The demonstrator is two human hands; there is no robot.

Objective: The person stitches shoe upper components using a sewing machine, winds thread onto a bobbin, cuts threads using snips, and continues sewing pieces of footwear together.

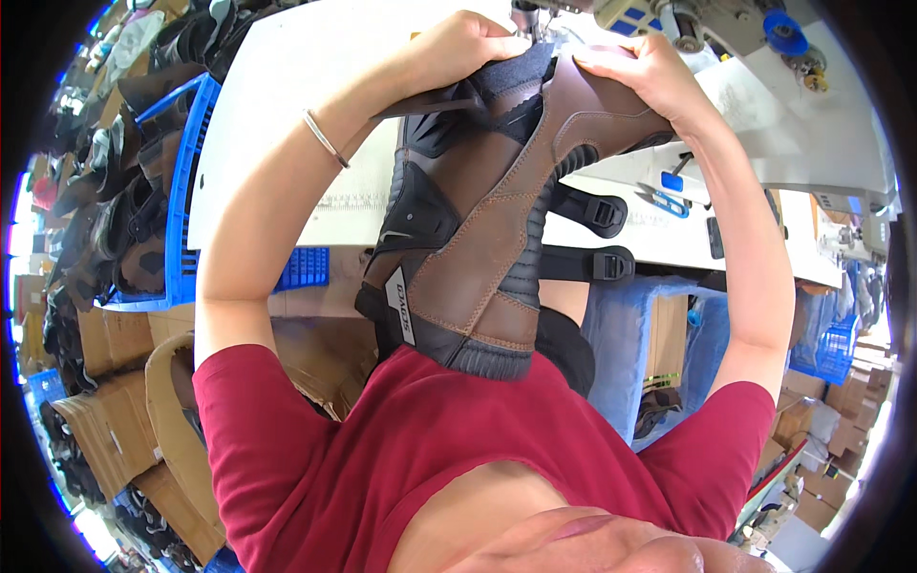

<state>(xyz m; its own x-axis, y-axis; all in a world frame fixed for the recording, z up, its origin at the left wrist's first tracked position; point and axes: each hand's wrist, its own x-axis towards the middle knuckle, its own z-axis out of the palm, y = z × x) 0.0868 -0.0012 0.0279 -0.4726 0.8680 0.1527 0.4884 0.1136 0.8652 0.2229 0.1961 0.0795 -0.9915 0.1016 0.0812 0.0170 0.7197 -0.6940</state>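
Note:
A brown and black leather boot upper with contrast stitching and ribbed black panels hangs over the table edge, its toe end down against my chest. At the far end, my left hand is closed on the left side of the boot's top edge, thumb pressed on the dark lining. My right hand pinches the brown flap on the right side of that edge. Between the hands, the top edge lies at the presser foot of a sewing machine. Two black straps with buckles stick out to the right of the boot.
The boot rests across a white worktable. Blue-handled snips lie to its right. At the left stands a blue crate heaped with dark boot parts. A blue-lined bin sits below the table's right side. Cardboard boxes are stacked at lower left.

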